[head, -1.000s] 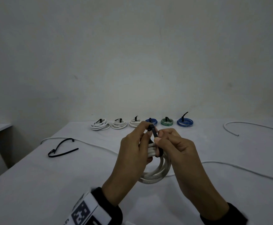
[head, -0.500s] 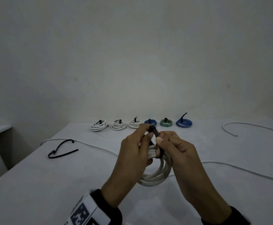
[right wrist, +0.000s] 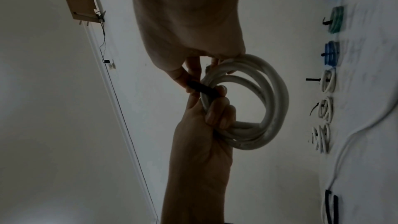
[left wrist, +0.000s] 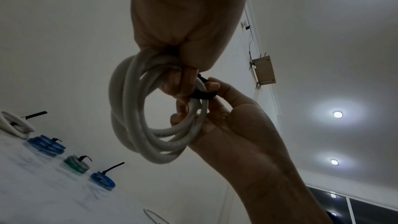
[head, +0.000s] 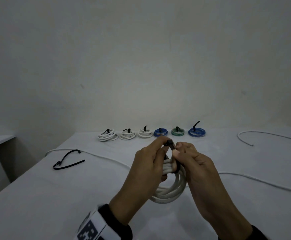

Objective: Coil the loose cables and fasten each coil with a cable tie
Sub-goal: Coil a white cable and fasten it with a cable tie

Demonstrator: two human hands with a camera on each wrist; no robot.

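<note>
A white cable coil (head: 170, 193) is held upright above the table, between both hands. My left hand (head: 148, 163) grips its top strands, fingers curled through the loop, and its thumb and forefinger pinch the upper end of a black cable tie (head: 170, 143). The tie wraps round the coil's top strands. My right hand (head: 195, 161) pinches the tie from the other side. In the left wrist view the coil (left wrist: 129, 117) hangs below my fingers and the tie (left wrist: 202, 95) bands it. The right wrist view shows the coil (right wrist: 275, 100) and tie (right wrist: 202, 88) likewise.
Several tied coils stand in a row at the table's back: white coils (head: 107, 135), blue coils (head: 160, 132) and a green one (head: 177, 132). Loose black ties (head: 67, 160) lie at the left. Loose white cables run across the table (head: 262, 182) and at the back right (head: 262, 134).
Both hands with the coil have sunk slightly and drifted a little to the right. Their holds on the coil and the tie look the same.
</note>
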